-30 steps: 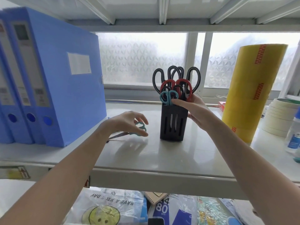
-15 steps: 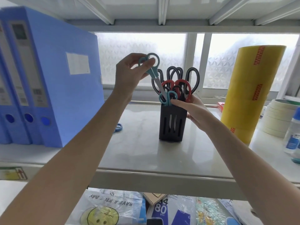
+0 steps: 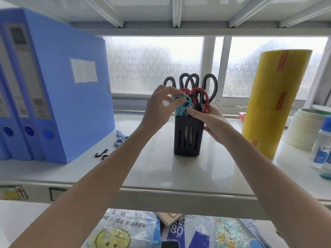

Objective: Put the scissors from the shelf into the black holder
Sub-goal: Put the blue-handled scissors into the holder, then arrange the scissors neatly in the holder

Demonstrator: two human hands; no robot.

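Observation:
A black slotted holder [image 3: 188,138] stands in the middle of the white shelf [image 3: 179,176], packed with several black, red and teal handled scissors. My left hand [image 3: 159,108] pinches the handle loops of a teal pair of scissors [image 3: 180,104] whose blades are down inside the holder. My right hand [image 3: 211,119] grips the holder's top right side, its index finger across the rim. A light blue pair of scissors [image 3: 120,137] lies flat on the shelf to the left, next to the folders.
Blue file folders [image 3: 53,90] stand at the left. A tall stack of yellow tape rolls [image 3: 274,101], white tape rolls [image 3: 300,129] and a bottle [image 3: 322,145] sit at the right. Small black hooks [image 3: 102,154] lie near the folders. Bags fill the lower shelf.
My left hand picked the teal scissors off the shelf, raised them over the holder, then lowered them into it. My right hand stayed on the holder. A light blue pair came into view.

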